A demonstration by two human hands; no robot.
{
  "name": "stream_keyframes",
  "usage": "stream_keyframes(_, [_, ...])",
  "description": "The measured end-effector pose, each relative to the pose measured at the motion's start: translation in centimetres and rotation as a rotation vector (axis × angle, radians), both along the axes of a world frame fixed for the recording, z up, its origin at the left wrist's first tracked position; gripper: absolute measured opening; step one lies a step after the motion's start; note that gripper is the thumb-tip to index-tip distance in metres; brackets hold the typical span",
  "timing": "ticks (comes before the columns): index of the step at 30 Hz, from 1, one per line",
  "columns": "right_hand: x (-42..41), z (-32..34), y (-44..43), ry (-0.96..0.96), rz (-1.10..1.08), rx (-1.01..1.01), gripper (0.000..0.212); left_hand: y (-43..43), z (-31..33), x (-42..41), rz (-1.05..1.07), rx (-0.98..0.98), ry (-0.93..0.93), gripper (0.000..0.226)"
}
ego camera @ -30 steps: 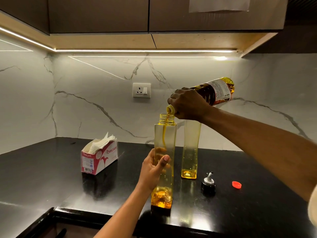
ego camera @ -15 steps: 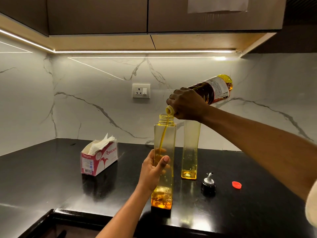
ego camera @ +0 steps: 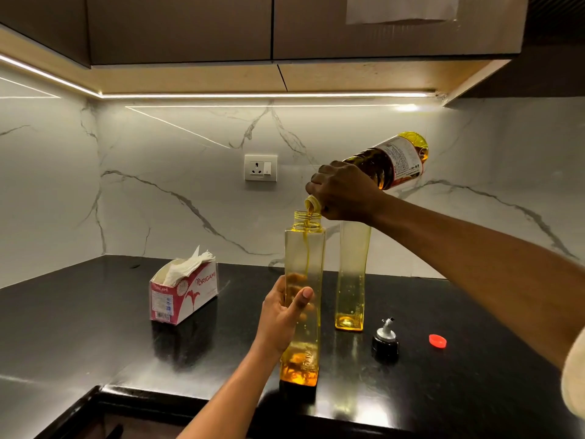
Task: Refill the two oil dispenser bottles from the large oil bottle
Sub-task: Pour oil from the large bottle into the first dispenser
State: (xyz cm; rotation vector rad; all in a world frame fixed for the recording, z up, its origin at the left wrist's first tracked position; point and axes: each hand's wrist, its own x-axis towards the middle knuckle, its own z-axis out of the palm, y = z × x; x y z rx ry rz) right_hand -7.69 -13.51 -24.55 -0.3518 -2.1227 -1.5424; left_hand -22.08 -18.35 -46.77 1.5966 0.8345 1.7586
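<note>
large oil bottle (ego camera: 387, 164): tilting mouth-down, pouring
near dispenser (ego camera: 305, 255): standing upright, catching the stream
far dispenser (ego camera: 351, 280): standing behind, nearly empty

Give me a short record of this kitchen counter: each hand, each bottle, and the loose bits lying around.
right grip: holds the large tilted clear plastic oil bottle near its neck, pouring
left grip: wraps the near tall square yellow-tinted plastic dispenser bottle, upright
near bottle fill: thin oil stream entering open mouth, shallow oil at bottom
far tall yellow-tinted dispenser bottle: upright, thin oil layer at bottom
loose caps: black pourer cap with metal spout, small red round cap, right of bottles
other: red-and-white tissue box on black countertop
</note>
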Motion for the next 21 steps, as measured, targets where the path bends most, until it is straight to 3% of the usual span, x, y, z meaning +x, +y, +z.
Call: stream_keyframes(21, [-0.06, 0.2, -0.23, -0.033, -0.011, -0.01, 0.022, -0.06, 0.04, 0.05, -0.012, 0.004, -0.019, 0.082])
